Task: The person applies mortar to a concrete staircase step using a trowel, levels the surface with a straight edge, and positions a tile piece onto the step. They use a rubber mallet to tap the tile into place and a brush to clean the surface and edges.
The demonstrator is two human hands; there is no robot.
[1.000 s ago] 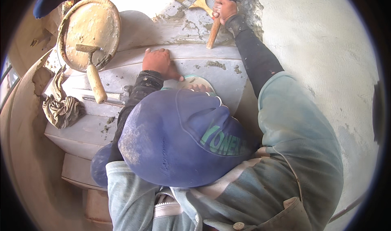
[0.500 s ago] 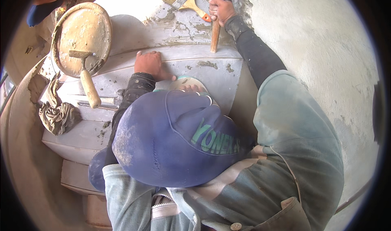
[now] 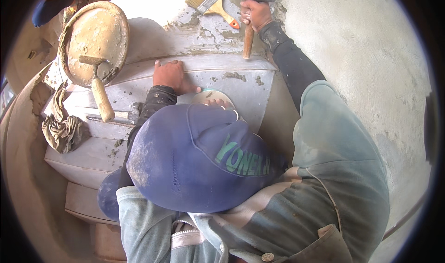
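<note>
Lying crumpled at left, a stained rag (image 3: 67, 133) sits on the tiled stairs (image 3: 243, 94) near a mortar-spattered bucket (image 3: 95, 31), where a wooden-handled trowel (image 3: 99, 88) extends past the rim. Farther right, the left hand (image 3: 171, 76) rests by a step edge (image 3: 227, 62), its fingers loosely spread. Next lies a flat paintbrush (image 3: 211, 4), then the right hand (image 3: 256, 15), fingers wrapped around the handle of a black-headed mallet (image 3: 248, 39) beside the plastered wall (image 3: 352, 45).

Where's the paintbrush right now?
Head view, top, just right of centre: the paintbrush lies on the mortar-smeared step, its orange-tipped handle end just left of the right hand gripping the mallet.
</note>
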